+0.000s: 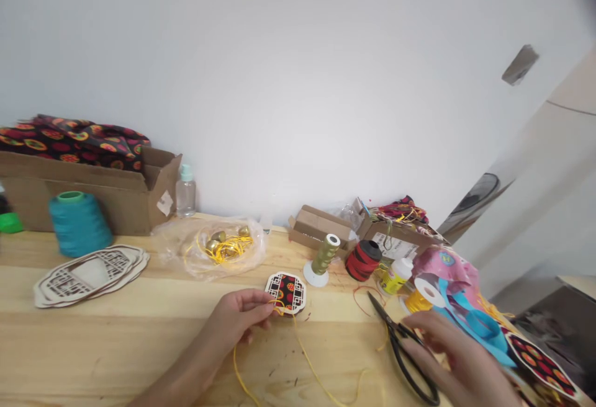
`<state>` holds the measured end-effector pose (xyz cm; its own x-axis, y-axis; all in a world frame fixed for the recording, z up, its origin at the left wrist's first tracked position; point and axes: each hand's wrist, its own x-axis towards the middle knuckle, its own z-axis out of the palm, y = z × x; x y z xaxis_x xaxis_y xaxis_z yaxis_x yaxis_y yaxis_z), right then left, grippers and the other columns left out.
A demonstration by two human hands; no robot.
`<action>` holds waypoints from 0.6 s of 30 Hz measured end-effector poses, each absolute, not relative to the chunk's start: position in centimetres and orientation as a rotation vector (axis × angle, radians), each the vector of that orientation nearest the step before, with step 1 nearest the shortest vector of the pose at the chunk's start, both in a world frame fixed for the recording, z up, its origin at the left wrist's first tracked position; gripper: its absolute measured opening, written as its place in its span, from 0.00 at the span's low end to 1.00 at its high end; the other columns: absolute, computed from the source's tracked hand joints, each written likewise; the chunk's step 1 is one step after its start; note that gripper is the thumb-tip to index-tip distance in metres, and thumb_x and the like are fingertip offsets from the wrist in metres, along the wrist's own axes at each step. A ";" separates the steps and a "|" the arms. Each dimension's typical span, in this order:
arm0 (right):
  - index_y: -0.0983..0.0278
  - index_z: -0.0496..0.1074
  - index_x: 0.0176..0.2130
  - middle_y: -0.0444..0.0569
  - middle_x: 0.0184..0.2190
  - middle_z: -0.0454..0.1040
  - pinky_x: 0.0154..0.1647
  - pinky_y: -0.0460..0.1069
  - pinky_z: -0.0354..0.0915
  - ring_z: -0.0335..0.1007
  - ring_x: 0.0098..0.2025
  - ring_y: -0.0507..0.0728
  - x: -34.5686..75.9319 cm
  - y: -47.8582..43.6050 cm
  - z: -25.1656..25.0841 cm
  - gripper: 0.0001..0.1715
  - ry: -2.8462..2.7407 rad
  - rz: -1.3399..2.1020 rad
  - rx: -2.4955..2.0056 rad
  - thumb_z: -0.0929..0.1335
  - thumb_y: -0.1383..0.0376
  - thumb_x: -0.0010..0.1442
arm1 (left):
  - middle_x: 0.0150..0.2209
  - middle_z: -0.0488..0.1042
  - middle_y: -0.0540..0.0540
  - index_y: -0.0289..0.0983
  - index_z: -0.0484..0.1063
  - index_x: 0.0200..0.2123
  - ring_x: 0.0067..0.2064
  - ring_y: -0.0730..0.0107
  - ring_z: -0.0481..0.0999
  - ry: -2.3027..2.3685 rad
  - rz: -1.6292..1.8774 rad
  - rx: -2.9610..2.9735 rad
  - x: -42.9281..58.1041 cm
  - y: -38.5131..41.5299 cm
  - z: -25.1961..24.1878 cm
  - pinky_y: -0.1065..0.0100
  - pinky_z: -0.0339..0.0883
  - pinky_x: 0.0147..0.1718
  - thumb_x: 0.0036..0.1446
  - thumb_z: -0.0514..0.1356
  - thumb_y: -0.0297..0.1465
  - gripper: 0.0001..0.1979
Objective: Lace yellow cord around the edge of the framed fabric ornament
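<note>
"Where's the plaque [287, 293], and what's the left hand [242, 314] doing there?"

"The plaque is on the table [112, 342]. At its left edge, the left thumb and forefinger are pinched together on the yellow cord [305, 355]."

"And the right hand [459, 351]?"

"To the right of the plaque and nearer the person, fingers curled at the handles of the scissors [395, 331]. Whether they grip, I can't tell."

"How would you handle it?"

"I'd make that pinch small and right beside the plaque, so the cord is less likely to slip. I'd spread its loose lengths apart in front of the plaque, clear of the blades, and point the tips away from the left fingertips."
</note>
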<state>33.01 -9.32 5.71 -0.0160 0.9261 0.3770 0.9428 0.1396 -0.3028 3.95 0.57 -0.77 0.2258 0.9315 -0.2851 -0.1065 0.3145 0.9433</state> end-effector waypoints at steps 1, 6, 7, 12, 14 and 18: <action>0.60 0.71 0.30 0.46 0.27 0.71 0.25 0.43 0.62 0.65 0.25 0.51 31.4 -8.1 4.8 0.11 -2.017 0.085 -1.784 0.64 0.57 0.50 | 0.23 0.75 0.47 0.32 0.71 0.26 0.23 0.74 0.69 1.089 0.894 0.970 3.9 0.5 -0.7 0.79 0.53 0.13 0.36 0.64 0.32 0.11; 0.60 0.71 0.29 0.43 0.27 0.70 0.26 0.43 0.56 0.64 0.27 0.50 24.5 -2.8 0.6 0.06 -2.100 0.268 -1.793 0.64 0.64 0.50 | 0.24 0.75 0.46 0.33 0.71 0.27 0.24 0.74 0.70 1.102 0.892 0.926 3.8 0.4 -0.1 0.79 0.55 0.15 0.37 0.63 0.31 0.11; 0.60 0.71 0.28 0.43 0.26 0.70 0.25 0.43 0.55 0.64 0.28 0.51 23.9 -2.2 0.1 0.06 -2.091 0.275 -1.804 0.64 0.64 0.49 | 0.24 0.75 0.47 0.33 0.71 0.27 0.23 0.74 0.70 1.107 0.888 0.920 3.8 0.4 -0.1 0.79 0.54 0.15 0.36 0.64 0.31 0.11; 0.60 0.70 0.28 0.41 0.25 0.70 0.25 0.42 0.53 0.64 0.27 0.50 23.8 -1.6 -0.7 0.04 -1.981 0.386 -1.874 0.66 0.64 0.47 | 0.21 0.74 0.49 0.33 0.71 0.24 0.21 0.75 0.68 1.130 0.880 0.915 4.1 0.4 0.1 0.79 0.53 0.14 0.33 0.65 0.31 0.11; 0.60 0.70 0.27 0.41 0.26 0.71 0.26 0.42 0.53 0.65 0.28 0.50 23.9 -1.9 -0.7 0.04 -1.985 0.414 -1.850 0.65 0.65 0.48 | 0.19 0.73 0.50 0.33 0.71 0.23 0.20 0.75 0.68 1.161 0.882 0.918 4.3 0.4 0.1 0.79 0.53 0.14 0.32 0.65 0.32 0.12; 0.60 0.70 0.26 0.42 0.27 0.71 0.27 0.43 0.54 0.65 0.30 0.51 22.8 -1.9 -0.5 0.07 -2.021 0.375 -1.868 0.63 0.68 0.50 | 0.19 0.73 0.50 0.33 0.71 0.24 0.21 0.75 0.68 1.147 0.870 0.931 4.3 0.4 0.0 0.78 0.53 0.14 0.33 0.64 0.32 0.12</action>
<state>22.80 -1.87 -0.50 -0.0598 0.9947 0.0832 0.8985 0.0900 -0.4296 4.26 0.42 0.02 0.1941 0.9175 -0.3470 -0.0872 0.3685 0.9255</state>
